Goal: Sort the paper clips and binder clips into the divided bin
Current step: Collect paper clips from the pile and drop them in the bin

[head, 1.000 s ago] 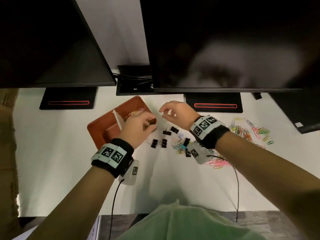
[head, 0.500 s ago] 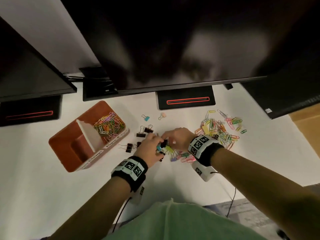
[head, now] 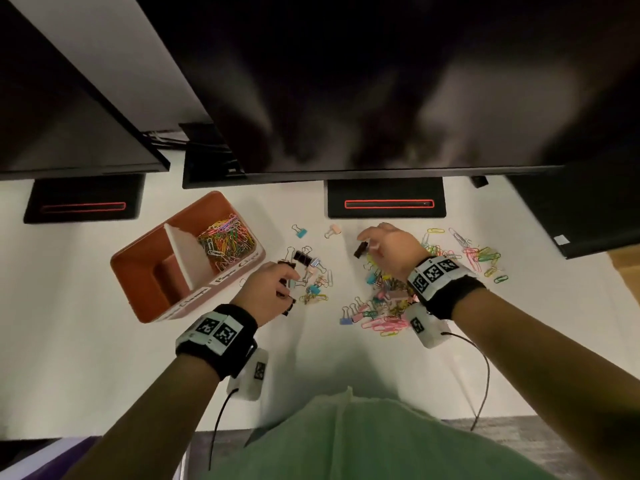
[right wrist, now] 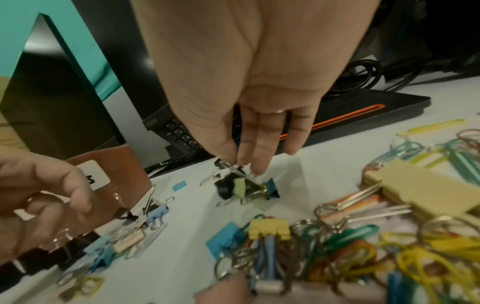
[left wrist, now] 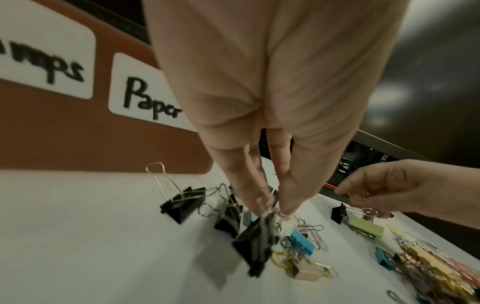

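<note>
The orange divided bin (head: 138, 271) stands at the left, with coloured paper clips (head: 225, 242) in its far compartment. My left hand (head: 285, 287) is just right of the bin and pinches the wire handle of a black binder clip (left wrist: 255, 244) above a small heap of binder clips (head: 310, 268). My right hand (head: 369, 245) is further right and pinches the wire handles of another black binder clip (right wrist: 228, 185), with a pale yellow clip hanging against it. A mixed pile of clips (head: 381, 303) lies below the right wrist. Loose paper clips (head: 478, 254) lie at the right.
Two dark monitors overhang the back of the white table; their black stands (head: 386, 199) (head: 83, 199) sit behind the work area. A blue clip (head: 299, 232) and a pink clip (head: 334, 230) lie apart near the back. Wrist cables trail to the table's front edge.
The hands, together over the middle pile half a second ago, have parted. The left has gone toward the bin and the right up and away, each with a black binder clip.
</note>
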Demonstrator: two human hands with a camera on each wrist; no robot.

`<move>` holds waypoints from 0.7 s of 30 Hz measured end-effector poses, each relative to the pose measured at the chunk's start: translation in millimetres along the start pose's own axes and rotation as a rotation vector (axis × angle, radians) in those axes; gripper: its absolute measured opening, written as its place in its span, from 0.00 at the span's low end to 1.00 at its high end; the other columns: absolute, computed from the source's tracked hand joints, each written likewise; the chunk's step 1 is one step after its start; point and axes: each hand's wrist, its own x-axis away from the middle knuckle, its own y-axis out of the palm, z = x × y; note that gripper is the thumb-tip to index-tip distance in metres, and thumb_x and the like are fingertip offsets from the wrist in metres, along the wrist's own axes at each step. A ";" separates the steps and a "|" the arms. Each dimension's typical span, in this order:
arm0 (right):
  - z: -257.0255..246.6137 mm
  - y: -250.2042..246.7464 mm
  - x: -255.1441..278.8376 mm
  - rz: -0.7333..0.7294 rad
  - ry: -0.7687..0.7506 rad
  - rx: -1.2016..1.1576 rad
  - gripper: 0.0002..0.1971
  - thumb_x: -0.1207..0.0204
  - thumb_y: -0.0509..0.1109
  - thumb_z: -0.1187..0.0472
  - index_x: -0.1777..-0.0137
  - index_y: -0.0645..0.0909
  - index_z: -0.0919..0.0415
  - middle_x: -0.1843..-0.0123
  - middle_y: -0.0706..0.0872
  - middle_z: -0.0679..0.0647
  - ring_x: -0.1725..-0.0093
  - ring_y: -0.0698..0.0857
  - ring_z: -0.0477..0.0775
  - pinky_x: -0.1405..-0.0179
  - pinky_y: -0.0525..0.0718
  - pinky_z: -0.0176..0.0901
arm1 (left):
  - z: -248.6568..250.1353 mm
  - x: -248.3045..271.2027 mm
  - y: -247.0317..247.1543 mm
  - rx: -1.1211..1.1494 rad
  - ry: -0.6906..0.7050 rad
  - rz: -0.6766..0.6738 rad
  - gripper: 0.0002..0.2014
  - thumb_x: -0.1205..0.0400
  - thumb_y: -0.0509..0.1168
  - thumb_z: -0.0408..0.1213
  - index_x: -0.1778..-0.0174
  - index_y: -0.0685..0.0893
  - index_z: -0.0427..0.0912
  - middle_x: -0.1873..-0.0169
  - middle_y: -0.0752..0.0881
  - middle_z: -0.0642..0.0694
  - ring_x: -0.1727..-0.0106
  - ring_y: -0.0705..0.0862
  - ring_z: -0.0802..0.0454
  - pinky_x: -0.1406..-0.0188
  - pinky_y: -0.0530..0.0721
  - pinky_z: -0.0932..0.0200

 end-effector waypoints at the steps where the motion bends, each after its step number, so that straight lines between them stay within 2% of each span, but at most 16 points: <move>1: -2.3 0.7 0.7 0.068 -0.029 0.033 0.17 0.22 0.62 0.63 0.34 0.77 0.51 0.39 0.80 0.56 0.43 0.81 0.58 0.40 0.81 0.52 | -2.8 2.2 1.1 -0.062 -0.001 0.009 0.17 0.27 0.67 0.24 0.45 0.82 0.44 0.43 0.79 0.44 0.51 0.82 0.49 0.50 0.85 0.56; 3: -10.9 4.0 3.5 0.205 -0.149 0.071 0.16 0.23 0.65 0.62 0.36 0.79 0.53 0.42 0.81 0.55 0.43 0.80 0.58 0.40 0.80 0.54 | -3.8 7.0 6.1 -0.217 0.057 0.080 0.14 0.27 0.68 0.30 0.46 0.83 0.46 0.44 0.80 0.46 0.47 0.81 0.47 0.44 0.83 0.51; 4: -16.9 6.7 4.9 0.218 -0.222 0.067 0.15 0.24 0.66 0.63 0.38 0.80 0.53 0.42 0.81 0.55 0.43 0.80 0.58 0.40 0.80 0.53 | -2.0 8.8 9.8 -0.282 0.103 0.118 0.13 0.26 0.69 0.33 0.47 0.84 0.47 0.45 0.81 0.46 0.45 0.80 0.46 0.44 0.82 0.49; 5: -23.1 10.1 5.9 0.181 -0.292 0.048 0.15 0.24 0.66 0.64 0.38 0.81 0.54 0.42 0.82 0.54 0.42 0.80 0.56 0.39 0.79 0.51 | 0.9 9.4 14.3 -0.331 0.138 0.138 0.12 0.26 0.69 0.35 0.46 0.84 0.46 0.45 0.82 0.46 0.45 0.80 0.45 0.43 0.81 0.48; 7: -35.3 18.9 5.9 -0.003 -0.358 0.004 0.16 0.24 0.64 0.68 0.38 0.80 0.55 0.39 0.81 0.53 0.41 0.80 0.53 0.38 0.79 0.46 | 6.0 7.1 24.9 -0.412 0.149 0.123 0.13 0.24 0.68 0.37 0.43 0.83 0.45 0.45 0.84 0.45 0.43 0.80 0.44 0.42 0.79 0.48; 9: -44.0 27.3 1.6 -0.172 -0.332 0.041 0.17 0.25 0.63 0.71 0.39 0.80 0.57 0.39 0.81 0.54 0.39 0.80 0.55 0.37 0.80 0.48 | 8.1 1.9 34.7 -0.521 0.097 0.081 0.14 0.22 0.66 0.40 0.40 0.81 0.45 0.44 0.83 0.45 0.42 0.80 0.45 0.43 0.79 0.49; 10: -46.7 30.7 -0.6 -0.212 -0.313 0.078 0.16 0.26 0.63 0.72 0.40 0.81 0.57 0.39 0.81 0.55 0.39 0.80 0.56 0.38 0.80 0.51 | 7.8 -1.1 38.5 -0.563 0.074 0.075 0.14 0.22 0.65 0.41 0.40 0.80 0.46 0.44 0.83 0.46 0.42 0.80 0.44 0.44 0.78 0.49; 13: -49.0 37.2 -4.9 -0.213 -0.303 0.151 0.12 0.24 0.65 0.67 0.43 0.82 0.56 0.41 0.82 0.54 0.39 0.78 0.56 0.41 0.81 0.53 | 7.8 -7.7 43.2 -0.548 0.030 0.086 0.14 0.23 0.67 0.41 0.42 0.79 0.45 0.46 0.84 0.46 0.44 0.82 0.44 0.46 0.76 0.50; 16: -48.6 36.3 -5.5 -0.217 -0.279 0.166 0.10 0.22 0.66 0.60 0.42 0.82 0.57 0.44 0.85 0.55 0.41 0.80 0.56 0.44 0.80 0.48 | 6.0 -10.4 42.1 -0.464 -0.001 0.067 0.14 0.24 0.68 0.38 0.43 0.79 0.45 0.47 0.86 0.46 0.47 0.84 0.44 0.46 0.79 0.50; 21: -44.9 34.2 0.2 -0.286 -0.189 0.116 0.12 0.21 0.62 0.62 0.39 0.79 0.59 0.45 0.86 0.57 0.45 0.81 0.57 0.50 0.74 0.41 | -2.0 -4.2 37.5 -0.318 0.000 0.054 0.16 0.24 0.68 0.37 0.41 0.75 0.46 0.55 0.87 0.48 0.53 0.84 0.46 0.49 0.82 0.50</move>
